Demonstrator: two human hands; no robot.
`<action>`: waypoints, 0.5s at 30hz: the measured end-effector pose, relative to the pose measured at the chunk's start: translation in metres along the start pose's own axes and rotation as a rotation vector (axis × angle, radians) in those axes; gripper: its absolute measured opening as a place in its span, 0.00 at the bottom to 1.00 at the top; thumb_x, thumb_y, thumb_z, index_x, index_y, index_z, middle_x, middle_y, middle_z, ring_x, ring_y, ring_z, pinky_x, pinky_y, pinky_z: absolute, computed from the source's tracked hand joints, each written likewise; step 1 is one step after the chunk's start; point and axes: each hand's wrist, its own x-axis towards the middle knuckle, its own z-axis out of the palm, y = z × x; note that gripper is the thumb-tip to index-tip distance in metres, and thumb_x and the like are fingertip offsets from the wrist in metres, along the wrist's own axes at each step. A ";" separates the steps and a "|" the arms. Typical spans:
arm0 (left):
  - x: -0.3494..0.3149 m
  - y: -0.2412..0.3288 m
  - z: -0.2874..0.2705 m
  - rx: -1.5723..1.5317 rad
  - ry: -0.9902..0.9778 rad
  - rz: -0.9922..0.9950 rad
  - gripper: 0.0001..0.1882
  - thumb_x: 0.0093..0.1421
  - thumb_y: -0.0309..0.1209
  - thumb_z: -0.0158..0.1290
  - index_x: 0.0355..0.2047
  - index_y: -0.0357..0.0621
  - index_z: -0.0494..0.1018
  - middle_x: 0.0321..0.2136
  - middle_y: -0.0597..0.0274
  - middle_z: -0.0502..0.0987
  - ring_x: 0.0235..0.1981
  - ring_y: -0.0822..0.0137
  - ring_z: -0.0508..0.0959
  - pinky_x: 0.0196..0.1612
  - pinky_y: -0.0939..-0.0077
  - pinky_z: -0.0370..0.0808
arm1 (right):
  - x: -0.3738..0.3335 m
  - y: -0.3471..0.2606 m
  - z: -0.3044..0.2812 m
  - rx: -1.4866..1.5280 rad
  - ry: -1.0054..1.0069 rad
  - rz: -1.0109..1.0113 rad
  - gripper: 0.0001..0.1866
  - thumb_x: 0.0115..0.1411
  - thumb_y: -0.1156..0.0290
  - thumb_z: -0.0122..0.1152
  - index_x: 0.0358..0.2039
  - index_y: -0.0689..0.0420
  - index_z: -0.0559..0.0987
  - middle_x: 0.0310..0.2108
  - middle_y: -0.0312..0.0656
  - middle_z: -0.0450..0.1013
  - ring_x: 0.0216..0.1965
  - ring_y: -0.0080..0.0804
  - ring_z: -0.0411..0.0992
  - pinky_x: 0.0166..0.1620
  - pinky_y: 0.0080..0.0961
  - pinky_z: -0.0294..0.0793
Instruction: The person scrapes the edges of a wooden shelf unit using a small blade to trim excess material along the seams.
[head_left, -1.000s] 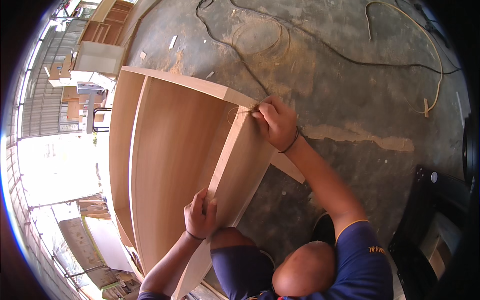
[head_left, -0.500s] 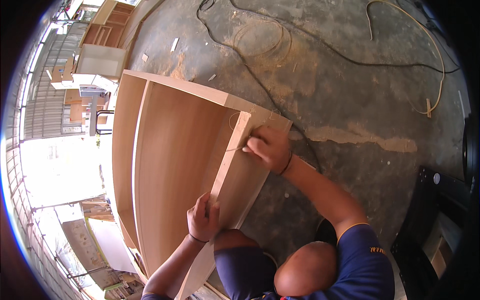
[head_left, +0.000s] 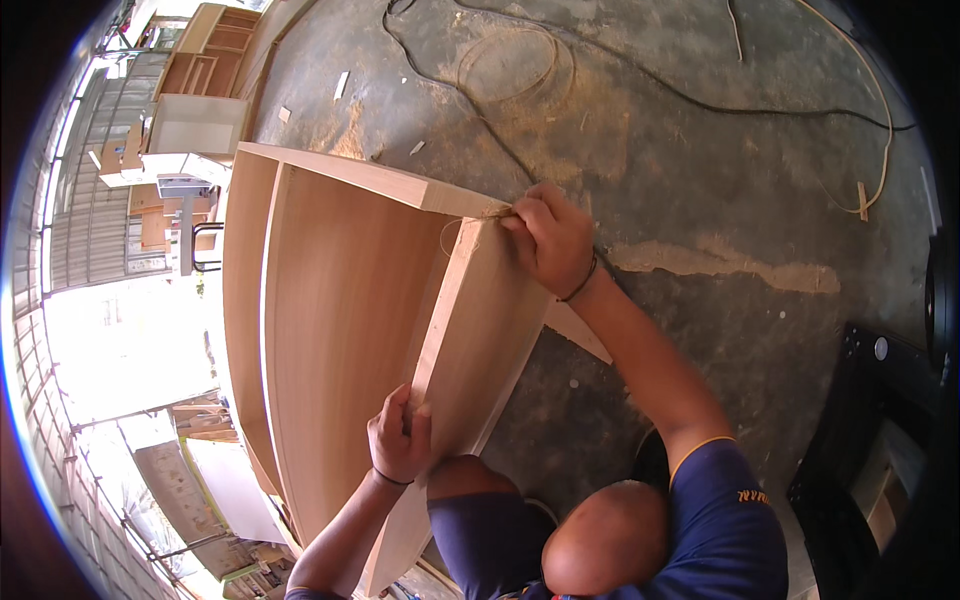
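A light wood cabinet carcass (head_left: 345, 300) lies tilted in front of me, its open side facing left. Along the edge of its near panel (head_left: 447, 310), my left hand (head_left: 398, 437) is closed with the thumb on top. At the panel's far corner, my right hand (head_left: 552, 240) is closed, fingertips pressed to the joint with the top rail (head_left: 385, 180). Something small and brownish shows at those fingertips; I cannot make out what it is. A thin curled strip (head_left: 443, 236) hangs from the edge beside the corner.
Black cable (head_left: 660, 92) and a pale hose (head_left: 885, 120) cross the dusty concrete floor (head_left: 690, 190). A black frame (head_left: 850, 430) stands at right. More cabinets (head_left: 200, 120) are at far left. My knee (head_left: 470, 480) is against the near panel.
My right hand has moved from the panel's edge up and slightly right to the corner joint. The left hand keeps its hold. The whole view has shifted slightly.
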 end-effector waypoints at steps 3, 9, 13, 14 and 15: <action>0.000 -0.002 0.003 0.001 0.037 0.046 0.15 0.57 0.29 0.56 0.44 0.35 0.72 0.20 0.51 0.76 0.19 0.57 0.79 0.24 0.69 0.74 | -0.011 -0.014 0.000 0.067 -0.017 -0.035 0.10 0.50 0.69 0.68 0.25 0.53 0.73 0.25 0.41 0.70 0.23 0.41 0.71 0.25 0.34 0.69; -0.001 -0.002 0.002 0.008 0.026 0.033 0.15 0.58 0.29 0.56 0.44 0.35 0.72 0.19 0.52 0.75 0.18 0.58 0.78 0.23 0.70 0.73 | 0.005 -0.002 -0.004 0.035 -0.077 0.001 0.09 0.51 0.73 0.67 0.28 0.57 0.72 0.27 0.47 0.72 0.25 0.45 0.73 0.27 0.36 0.71; 0.000 -0.003 0.002 0.016 0.016 0.023 0.15 0.58 0.29 0.56 0.44 0.35 0.72 0.19 0.52 0.75 0.17 0.58 0.77 0.23 0.70 0.73 | -0.011 -0.006 -0.002 0.108 -0.104 -0.073 0.10 0.51 0.73 0.67 0.28 0.58 0.73 0.26 0.47 0.71 0.25 0.45 0.72 0.27 0.37 0.71; 0.000 -0.003 0.001 0.020 0.011 0.015 0.15 0.58 0.29 0.56 0.44 0.35 0.72 0.18 0.52 0.75 0.17 0.58 0.77 0.23 0.71 0.73 | -0.016 -0.014 -0.002 0.111 -0.136 -0.093 0.09 0.51 0.74 0.66 0.28 0.58 0.73 0.26 0.47 0.71 0.25 0.45 0.72 0.27 0.37 0.71; 0.000 -0.002 0.001 0.013 0.012 0.016 0.15 0.58 0.29 0.56 0.44 0.35 0.72 0.18 0.52 0.75 0.17 0.59 0.77 0.23 0.71 0.73 | -0.020 -0.023 -0.003 0.114 -0.166 -0.115 0.09 0.52 0.74 0.66 0.28 0.58 0.73 0.26 0.47 0.70 0.25 0.45 0.72 0.27 0.37 0.71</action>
